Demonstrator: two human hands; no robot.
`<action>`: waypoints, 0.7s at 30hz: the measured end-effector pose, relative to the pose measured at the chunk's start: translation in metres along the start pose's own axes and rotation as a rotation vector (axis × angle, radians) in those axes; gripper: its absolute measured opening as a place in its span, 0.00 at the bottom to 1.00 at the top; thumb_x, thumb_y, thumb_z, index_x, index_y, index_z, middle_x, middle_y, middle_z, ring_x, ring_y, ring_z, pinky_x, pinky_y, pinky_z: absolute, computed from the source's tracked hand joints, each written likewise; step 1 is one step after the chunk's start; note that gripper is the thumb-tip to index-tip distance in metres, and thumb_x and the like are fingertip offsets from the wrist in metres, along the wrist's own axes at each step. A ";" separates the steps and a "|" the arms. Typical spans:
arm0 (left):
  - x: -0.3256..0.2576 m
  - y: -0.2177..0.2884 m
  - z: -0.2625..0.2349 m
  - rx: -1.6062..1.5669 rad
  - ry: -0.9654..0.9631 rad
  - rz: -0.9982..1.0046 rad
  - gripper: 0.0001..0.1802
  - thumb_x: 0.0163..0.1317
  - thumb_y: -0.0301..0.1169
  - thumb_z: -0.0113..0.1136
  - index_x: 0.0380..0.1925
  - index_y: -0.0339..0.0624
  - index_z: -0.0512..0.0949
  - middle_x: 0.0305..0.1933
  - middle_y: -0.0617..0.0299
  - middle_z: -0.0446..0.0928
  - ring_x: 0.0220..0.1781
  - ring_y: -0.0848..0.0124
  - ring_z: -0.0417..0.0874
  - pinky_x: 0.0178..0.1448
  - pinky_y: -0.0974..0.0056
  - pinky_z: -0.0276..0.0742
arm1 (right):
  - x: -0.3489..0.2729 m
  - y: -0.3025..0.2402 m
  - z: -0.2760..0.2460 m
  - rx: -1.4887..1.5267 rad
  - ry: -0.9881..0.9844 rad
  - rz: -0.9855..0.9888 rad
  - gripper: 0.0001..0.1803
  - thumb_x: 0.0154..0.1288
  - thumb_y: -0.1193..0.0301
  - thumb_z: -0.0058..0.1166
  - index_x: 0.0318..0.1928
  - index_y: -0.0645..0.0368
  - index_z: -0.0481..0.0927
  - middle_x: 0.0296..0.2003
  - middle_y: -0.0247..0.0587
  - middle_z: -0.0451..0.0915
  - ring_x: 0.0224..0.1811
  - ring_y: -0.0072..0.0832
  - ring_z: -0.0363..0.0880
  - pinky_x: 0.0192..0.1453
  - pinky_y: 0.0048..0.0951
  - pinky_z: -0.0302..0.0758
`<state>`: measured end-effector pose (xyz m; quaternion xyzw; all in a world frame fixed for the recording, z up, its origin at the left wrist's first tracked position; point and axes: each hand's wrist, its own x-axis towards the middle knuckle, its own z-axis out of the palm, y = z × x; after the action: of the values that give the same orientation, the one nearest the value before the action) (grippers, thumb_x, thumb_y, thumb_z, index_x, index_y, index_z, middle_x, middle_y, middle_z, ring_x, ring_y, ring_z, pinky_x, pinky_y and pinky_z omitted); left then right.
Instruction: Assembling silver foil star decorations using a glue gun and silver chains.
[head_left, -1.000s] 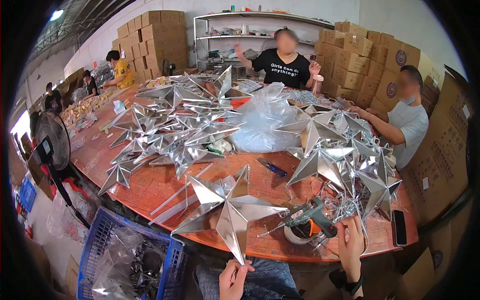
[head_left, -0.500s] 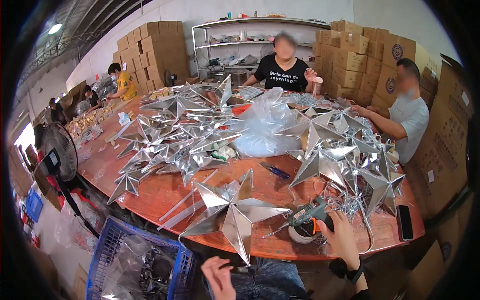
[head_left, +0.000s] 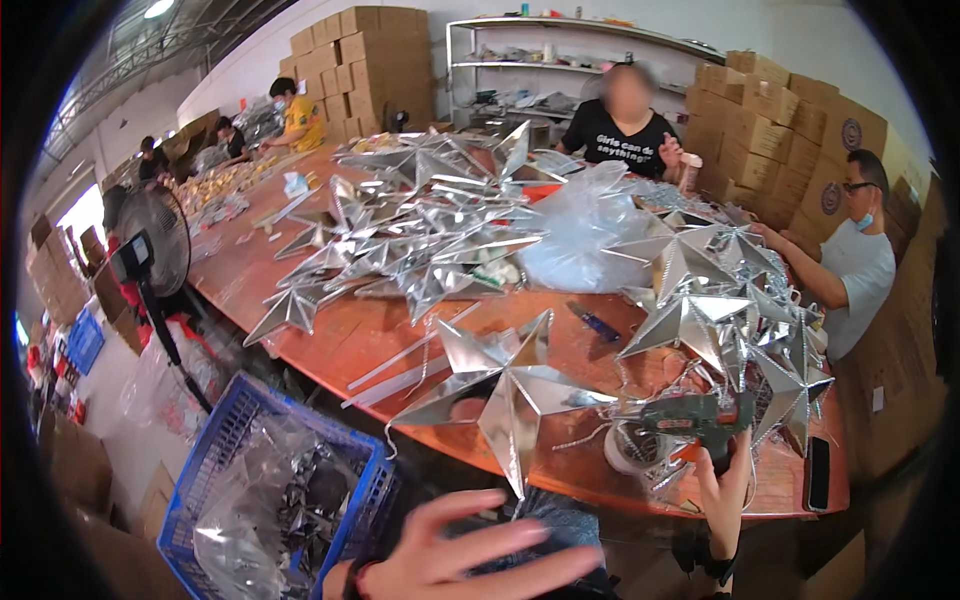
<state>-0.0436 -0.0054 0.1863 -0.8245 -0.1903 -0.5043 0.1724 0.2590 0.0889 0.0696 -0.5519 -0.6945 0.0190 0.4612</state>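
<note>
My right hand (head_left: 728, 482) is wrapped round the handle of a dark green glue gun (head_left: 680, 417) with an orange trigger, its nozzle pointing left. Close to that nozzle, a silver folded star (head_left: 512, 400) lies at the table's near edge, one point hanging over my lap. My left hand (head_left: 450, 556) is in the air below the star, blurred, with its fingers spread and nothing in them. Under the gun sits a pale roll (head_left: 626, 452), with thin silver cord around it. Translucent sticks (head_left: 405, 383) lie partly beneath the star.
Silver stars (head_left: 430, 235) heap up across the red table (head_left: 330, 330), with more on the right. A clear plastic bag (head_left: 580, 245), pliers (head_left: 596, 322) and a phone (head_left: 817, 475) lie there. A blue crate (head_left: 225, 430) and a fan (head_left: 155, 245) stand left. Two people sit across and right.
The glue gun has been lifted and turned in my right hand, its nozzle now nearer the star. My left hand has come further into view and spread its fingers. The whole view has shifted.
</note>
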 end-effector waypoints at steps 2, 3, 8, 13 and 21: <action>0.004 -0.004 0.018 -0.013 -0.029 0.105 0.42 0.52 0.41 0.62 0.60 0.95 0.49 0.55 0.58 0.72 0.53 0.57 0.71 0.58 0.49 0.65 | -0.009 0.007 -0.001 0.075 -0.023 0.067 0.30 0.62 0.75 0.51 0.62 0.65 0.55 0.42 0.40 0.70 0.39 0.22 0.69 0.41 0.21 0.69; 0.007 -0.003 0.023 -0.053 -0.045 0.099 0.43 0.52 0.41 0.61 0.59 0.97 0.47 0.55 0.59 0.72 0.53 0.57 0.71 0.59 0.48 0.64 | -0.012 0.011 -0.005 0.157 -0.067 0.167 0.31 0.63 0.74 0.50 0.64 0.66 0.53 0.45 0.41 0.70 0.41 0.22 0.69 0.43 0.22 0.69; 0.007 0.014 0.074 -0.162 0.353 0.036 0.41 0.58 0.40 0.56 0.60 0.98 0.42 0.54 0.61 0.72 0.51 0.59 0.73 0.55 0.48 0.66 | -0.015 -0.006 -0.018 0.364 -0.100 0.325 0.33 0.67 0.69 0.47 0.66 0.69 0.48 0.64 0.51 0.54 0.64 0.34 0.56 0.66 0.31 0.52; 0.002 0.024 0.093 -0.211 0.385 -0.062 0.24 0.56 0.47 0.57 0.53 0.57 0.72 0.48 0.61 0.76 0.49 0.64 0.74 0.51 0.53 0.70 | -0.015 -0.018 -0.025 0.285 -0.048 0.346 0.32 0.67 0.69 0.47 0.65 0.67 0.51 0.58 0.48 0.62 0.56 0.30 0.61 0.60 0.28 0.57; 0.004 -0.004 0.104 -0.200 0.468 0.159 0.23 0.54 0.50 0.59 0.41 0.44 0.79 0.46 0.63 0.75 0.47 0.63 0.75 0.47 0.57 0.72 | -0.018 -0.013 -0.014 0.456 0.011 0.323 0.34 0.58 0.80 0.49 0.64 0.65 0.53 0.56 0.45 0.64 0.56 0.31 0.64 0.60 0.31 0.59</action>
<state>0.0358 0.0486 0.1453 -0.7107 -0.0290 -0.6824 0.1686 0.2583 0.0631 0.0739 -0.5375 -0.5727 0.2455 0.5682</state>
